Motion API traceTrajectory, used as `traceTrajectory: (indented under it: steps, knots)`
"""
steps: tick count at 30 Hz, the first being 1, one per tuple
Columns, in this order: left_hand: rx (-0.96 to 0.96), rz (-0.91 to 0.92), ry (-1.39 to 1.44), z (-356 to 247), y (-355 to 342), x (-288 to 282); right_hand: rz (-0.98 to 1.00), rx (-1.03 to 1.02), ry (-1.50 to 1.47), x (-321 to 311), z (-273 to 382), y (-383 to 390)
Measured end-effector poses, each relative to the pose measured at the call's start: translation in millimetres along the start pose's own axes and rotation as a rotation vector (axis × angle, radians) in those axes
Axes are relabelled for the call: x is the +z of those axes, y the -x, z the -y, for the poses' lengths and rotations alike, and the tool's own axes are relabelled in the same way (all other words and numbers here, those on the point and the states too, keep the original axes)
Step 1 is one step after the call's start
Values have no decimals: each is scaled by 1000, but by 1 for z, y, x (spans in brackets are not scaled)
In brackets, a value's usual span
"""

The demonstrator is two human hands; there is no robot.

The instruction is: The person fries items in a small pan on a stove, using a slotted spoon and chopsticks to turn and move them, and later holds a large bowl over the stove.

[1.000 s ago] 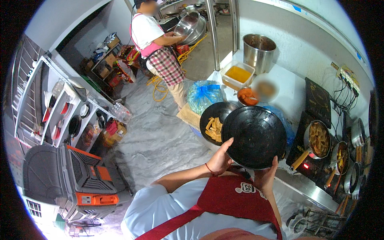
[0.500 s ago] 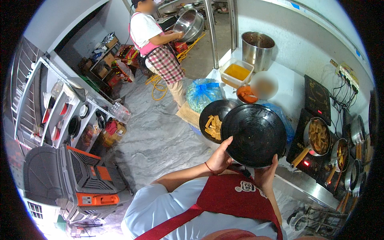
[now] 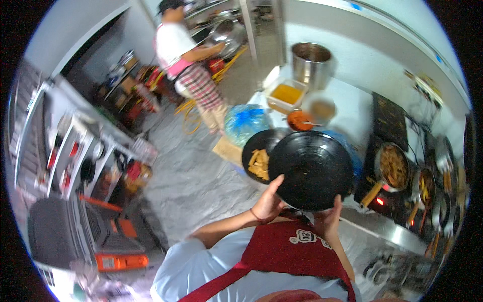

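Note:
Both my hands hold a wide black bowl [image 3: 313,173] in front of me, its dark inside facing up and holding no food that I can make out. On its lower left rim rests my left hand [image 3: 268,203], thumb over the edge. My right hand [image 3: 329,217] grips the lower right rim in the same way. Partly hidden behind this bowl, a second black bowl [image 3: 247,157] holds tan, stick-like food pieces [image 3: 259,165]. Beyond both stand a bowl of orange-red sauce [image 3: 298,121] and a clear tub of yellow liquid [image 3: 287,94].
Pans [image 3: 392,168] with wooden handles sit on black induction cookers [image 3: 381,201] at the right. A tall steel pot [image 3: 311,68] and a tied plastic bag [image 3: 246,123] stand farther back. Another person [image 3: 183,55] holds a metal basin [image 3: 227,38]. Shelves [image 3: 70,156] line the left.
The whole view has shifted slightly and is blurred, so the counter's things sit farther left. My hands keep the same hold on the black bowl.

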State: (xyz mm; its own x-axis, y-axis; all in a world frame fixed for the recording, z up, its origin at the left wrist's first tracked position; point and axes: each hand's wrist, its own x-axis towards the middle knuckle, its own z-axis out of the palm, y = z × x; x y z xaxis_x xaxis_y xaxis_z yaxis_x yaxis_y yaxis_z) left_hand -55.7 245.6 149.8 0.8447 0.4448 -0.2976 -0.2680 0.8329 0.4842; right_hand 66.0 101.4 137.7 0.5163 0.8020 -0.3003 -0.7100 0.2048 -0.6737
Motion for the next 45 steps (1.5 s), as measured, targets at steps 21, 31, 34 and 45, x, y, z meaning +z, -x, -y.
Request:
traceTrajectory:
  steps: [21,31,34,45]
  knots:
    - [136,-105,-112,16,1,37,155,-164,173,-4,26,9]
    - [286,-181,-54,27,18,37,192,90,455,-7,46,0]
    - [308,-169,-27,32,29,40,202,77,553,-14,35,-4]
    - [370,-214,6,23,68,6,420,142,-93,16,-5,-15]
